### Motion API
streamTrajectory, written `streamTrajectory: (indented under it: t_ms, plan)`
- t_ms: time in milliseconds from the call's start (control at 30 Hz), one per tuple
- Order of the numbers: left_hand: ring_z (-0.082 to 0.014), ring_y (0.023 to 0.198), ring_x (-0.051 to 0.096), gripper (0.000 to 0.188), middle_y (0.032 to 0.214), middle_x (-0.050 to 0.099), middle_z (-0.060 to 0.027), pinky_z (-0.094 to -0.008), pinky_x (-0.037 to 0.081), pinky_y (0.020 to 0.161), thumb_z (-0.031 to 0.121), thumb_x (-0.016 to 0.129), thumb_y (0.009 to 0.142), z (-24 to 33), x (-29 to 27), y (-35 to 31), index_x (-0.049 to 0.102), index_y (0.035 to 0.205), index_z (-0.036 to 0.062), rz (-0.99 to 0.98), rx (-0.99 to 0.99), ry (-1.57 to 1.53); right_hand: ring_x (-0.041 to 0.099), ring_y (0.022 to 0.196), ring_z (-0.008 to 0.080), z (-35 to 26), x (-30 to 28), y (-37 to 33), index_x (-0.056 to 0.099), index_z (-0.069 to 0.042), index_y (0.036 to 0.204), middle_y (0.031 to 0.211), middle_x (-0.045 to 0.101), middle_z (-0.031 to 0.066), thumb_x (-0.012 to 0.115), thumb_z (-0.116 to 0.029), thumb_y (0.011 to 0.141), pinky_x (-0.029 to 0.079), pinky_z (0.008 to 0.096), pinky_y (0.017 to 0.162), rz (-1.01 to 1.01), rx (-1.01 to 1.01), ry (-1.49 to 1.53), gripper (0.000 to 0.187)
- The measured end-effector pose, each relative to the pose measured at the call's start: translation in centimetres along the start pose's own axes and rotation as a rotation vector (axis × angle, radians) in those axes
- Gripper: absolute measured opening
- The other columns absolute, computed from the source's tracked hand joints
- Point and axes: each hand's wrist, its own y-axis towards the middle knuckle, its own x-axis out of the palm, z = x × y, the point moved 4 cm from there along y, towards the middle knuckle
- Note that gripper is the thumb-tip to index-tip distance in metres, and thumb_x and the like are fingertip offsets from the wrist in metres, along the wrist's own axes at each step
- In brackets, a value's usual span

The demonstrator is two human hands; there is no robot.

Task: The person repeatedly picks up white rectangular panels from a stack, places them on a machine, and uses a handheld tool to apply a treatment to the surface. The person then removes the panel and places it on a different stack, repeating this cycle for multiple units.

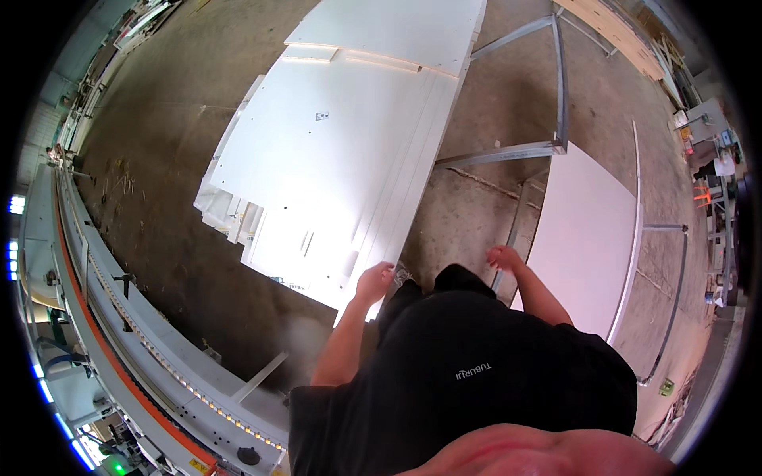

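Left hand [375, 282] fingers curled on white panel stack [333, 151] edge; right hand [505, 257] loosely open, holding nothing.

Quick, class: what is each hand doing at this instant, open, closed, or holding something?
Left hand: closed on the edge of the stacked white panels.
Right hand: empty, fingers loosely curled, near the metal frame.

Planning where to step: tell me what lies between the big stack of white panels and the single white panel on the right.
In the head view, between the stack of white panels and the single white panel lie bare concrete floor and grey metal frame bars.
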Motion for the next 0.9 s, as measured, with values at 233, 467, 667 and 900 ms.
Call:
streamTrajectory:
  t_ms: [233, 467, 667, 900]
  plan:
    - [-0.0292, 0.09, 0.073, 0.031, 0.094, 0.075, -0.0149, -0.0383, 0.056, 0.082, 0.026, 0.063, 0.096, 6.7, -2.8, 10.4, 0.07, 0.121, 0.0087, 0.004, -0.044, -0.102, 0.06, 0.066, 0.0122, -18.5, -2.7, 11.2, 0.068, -0.008, 0.084, 0.076, 0.066, 0.0015, 0.062, -0.037, 0.097, 0.047, 0.0295, 0.06, 0.241, -0.109, -0.109, 0.033]
    - [-0.0332, 0.091, 0.073, 0.029, 0.094, 0.075, -0.0147, -0.0425, 0.056, 0.08, 0.029, 0.062, 0.096, 5.2, 1.1, 13.0, 0.07, 0.12, 0.0124, 0.053, -0.408, -0.115, 0.056, 0.067, 0.0096, -38.9, -12.0, 34.6, 0.066, -0.009, 0.082, 0.074, 0.065, -0.001, 0.061, -0.046, 0.095, 0.045, 0.029, 0.061, 0.335, -0.171, -0.175, 0.04]
    - [-0.0324, 0.088, 0.071, 0.026, 0.09, 0.071, -0.0136, -0.0372, 0.054, 0.078, 0.031, 0.058, 0.096, 3.8, 7.2, 14.9, 0.068, 0.115, 0.0153, 0.064, -0.446, -0.363, 0.071, 0.094, 0.0226, -48.5, -24.0, 53.1, 0.069, -0.003, 0.123, 0.107, 0.074, 0.0103, 0.062, -0.062, 0.091, 0.055, 0.0385, 0.079, 0.771, -0.281, -0.452, 0.067]
    - [-0.019, 0.096, 0.072, 0.042, 0.105, 0.074, -0.0058, -0.0309, 0.054, 0.085, 0.032, 0.07, 0.095, 9.3, 5.0, 21.7, 0.064, 0.13, 0.01, 0.021, -0.528, -0.447, 0.072, 0.092, 0.0236, -50.5, -27.7, 60.0, 0.067, 0.0, 0.122, 0.112, 0.073, 0.0128, 0.081, -0.056, 0.08, 0.058, 0.0405, 0.071, 0.707, -0.027, -0.199, 0.071]
